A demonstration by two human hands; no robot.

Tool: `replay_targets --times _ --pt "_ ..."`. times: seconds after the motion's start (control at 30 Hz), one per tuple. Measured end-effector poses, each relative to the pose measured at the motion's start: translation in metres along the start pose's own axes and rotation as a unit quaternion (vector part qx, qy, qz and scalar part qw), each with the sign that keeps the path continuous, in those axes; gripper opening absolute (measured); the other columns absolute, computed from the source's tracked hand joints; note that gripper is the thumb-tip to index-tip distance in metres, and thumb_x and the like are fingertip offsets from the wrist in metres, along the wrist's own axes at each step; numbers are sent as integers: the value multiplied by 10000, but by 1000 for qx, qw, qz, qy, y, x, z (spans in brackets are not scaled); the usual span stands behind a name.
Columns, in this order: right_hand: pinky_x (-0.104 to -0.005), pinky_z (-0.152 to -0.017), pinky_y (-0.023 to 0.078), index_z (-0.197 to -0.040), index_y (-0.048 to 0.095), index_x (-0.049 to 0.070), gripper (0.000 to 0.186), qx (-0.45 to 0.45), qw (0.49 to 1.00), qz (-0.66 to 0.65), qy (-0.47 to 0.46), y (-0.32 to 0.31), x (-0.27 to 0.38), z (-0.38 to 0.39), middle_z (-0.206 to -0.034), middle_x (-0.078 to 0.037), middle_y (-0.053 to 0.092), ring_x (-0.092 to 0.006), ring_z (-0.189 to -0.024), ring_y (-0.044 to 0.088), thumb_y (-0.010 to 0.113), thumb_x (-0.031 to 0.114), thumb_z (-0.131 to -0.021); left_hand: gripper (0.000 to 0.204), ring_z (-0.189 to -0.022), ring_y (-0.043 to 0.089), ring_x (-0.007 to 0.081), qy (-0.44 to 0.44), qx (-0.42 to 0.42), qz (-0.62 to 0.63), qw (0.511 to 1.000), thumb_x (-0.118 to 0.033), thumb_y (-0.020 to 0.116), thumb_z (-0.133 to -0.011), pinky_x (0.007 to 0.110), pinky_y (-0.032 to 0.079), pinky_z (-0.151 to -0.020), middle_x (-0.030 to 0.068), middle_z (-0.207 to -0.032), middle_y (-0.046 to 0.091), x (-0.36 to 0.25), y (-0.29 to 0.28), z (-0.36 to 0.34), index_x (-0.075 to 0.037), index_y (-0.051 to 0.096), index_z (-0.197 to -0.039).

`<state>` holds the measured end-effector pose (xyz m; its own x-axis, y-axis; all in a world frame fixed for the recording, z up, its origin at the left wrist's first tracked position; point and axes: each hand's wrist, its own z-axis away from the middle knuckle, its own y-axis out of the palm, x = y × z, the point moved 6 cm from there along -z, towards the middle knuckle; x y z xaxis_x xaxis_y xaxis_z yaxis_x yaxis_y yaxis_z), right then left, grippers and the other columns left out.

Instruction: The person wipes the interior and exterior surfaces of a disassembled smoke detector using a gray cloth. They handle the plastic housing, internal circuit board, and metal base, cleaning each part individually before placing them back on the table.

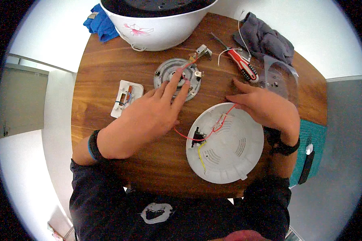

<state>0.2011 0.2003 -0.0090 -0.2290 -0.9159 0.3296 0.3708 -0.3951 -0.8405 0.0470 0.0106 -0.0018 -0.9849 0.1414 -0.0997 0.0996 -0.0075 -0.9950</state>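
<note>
Disc (168, 67), metal: on the table (96, 76), under your left hand (147, 114) — fingers loosely spread, closed round nothing visible, probably to steady it. Shell (229, 150), white: hollow side up, leaving the red wire (184, 136) exposed, just below your right hand (265, 103). That hand: part-curled by the rim — whether pinching the wire, cannot tell. Screwdriver (243, 66): just beyond it, apparently for easy reach.

The left forearm (83, 152) enters from the lower left, and the left hand (145, 112) reaches forward and rightward, back upward, fingers (172, 83) extended and spread. The right forearm (284, 164) comes up opposite; its wrist bends inward, so the right hand (265, 103) points left, fingertips apart, palm hidden from view.
</note>
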Motion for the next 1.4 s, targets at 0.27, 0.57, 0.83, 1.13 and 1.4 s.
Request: replay_targets --times 0.27,0.57,0.83,1.13,1.4 --pt "-510 -1005 584 -1371 718 68 348 20 1000 -9 21 -6 5 -2 -1592 -281 533 -475 -1182 705 636 193 -1056 887 -1317 645 448 -7 82 45 996 -233 791 -925 461 586 -1062 386 -1689 294 6 -16 6 118 347 -1607" --pt "-501 -1012 584 -1374 721 86 349 20 1000 8 -4 -3 0 -3 -1599 -269 529 -471 -1183 703 655 178 -1044 746 -1466 534 472 -17 69 -7 997 -316 738 -986 523 588 -1069 362 -1659 382 17 -7 15 -35 439 -1610" --pt "-505 -1008 586 -1360 718 46 350 20 1000 17 5 -2 4 -1 -1590 -292 525 -488 -1173 703 637 226 -1071 711 -1484 514 478 -18 101 -24 994 -340 750 -967 544 601 -1047 322 -1591 499 12 0 14 -120 498 -1595" --pt "-516 -999 587 -1380 698 40 367 18 999 27 2 4 1 0 -1611 -314 492 -493 -1159 708 617 243 -1085 637 -1443 557 468 4 95 -41 995 -274 737 -959 522 634 -976 297 -1545 547 14 0 14 -135 552 -1552" --pt "-521 -980 594 -1401 677 33 371 35 999 37 9 -2 10 1 -1623 -299 478 -486 -1153 712 600 210 -1085 521 -1341 635 499 46 93 -9 995 -96 648 -946 456 653 -927 378 -1407 617 11 -2 16 -22 654 -1462"
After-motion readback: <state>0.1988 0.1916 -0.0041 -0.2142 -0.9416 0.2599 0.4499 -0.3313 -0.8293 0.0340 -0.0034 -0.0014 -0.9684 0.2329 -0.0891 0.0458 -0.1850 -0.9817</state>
